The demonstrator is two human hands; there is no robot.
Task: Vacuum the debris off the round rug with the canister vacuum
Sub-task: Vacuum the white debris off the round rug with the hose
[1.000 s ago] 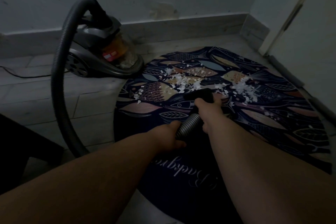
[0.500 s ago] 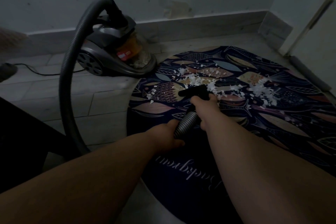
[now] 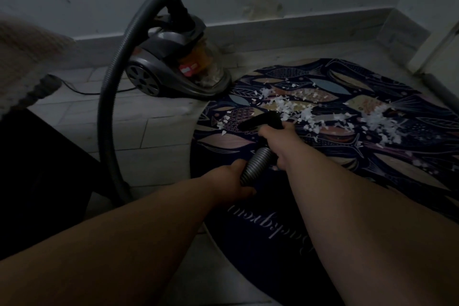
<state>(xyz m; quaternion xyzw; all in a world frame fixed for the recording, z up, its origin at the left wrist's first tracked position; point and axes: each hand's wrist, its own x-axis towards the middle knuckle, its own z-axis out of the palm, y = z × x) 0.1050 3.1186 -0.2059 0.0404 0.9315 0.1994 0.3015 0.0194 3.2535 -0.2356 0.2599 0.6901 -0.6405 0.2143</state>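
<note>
**Canister vacuum hose: suction pass on round rug, early stage**

Step, as judged: the person is working the debris [image 3: 293, 107] at mid-rug, and most flakes are lying uncollected toward the round rug's [image 3: 248, 231] right edge. The next move is calling for a rightward swing.

- **Grip:** The right hand [image 3: 278, 141] is clamping its fingers round the black nozzle [image 3: 263, 120]. The left hand [image 3: 228, 179] is gripping the ribbed hose [image 3: 255, 164] behind it.
- **Axis:** The hose end is running near-to-far, with the nozzle bending toward the left edge.
- **Location:** The canister vacuum [image 3: 173, 72] is sitting on the floor beside the far-left edge.

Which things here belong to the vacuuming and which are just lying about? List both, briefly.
In the job: canister vacuum; its hose, gripped by the left hand; nozzle, gripped by the right hand; round rug; white debris.

Lying about: blurred pale thing at far left; dark bulk below it; grey bar by the right wall.
</note>
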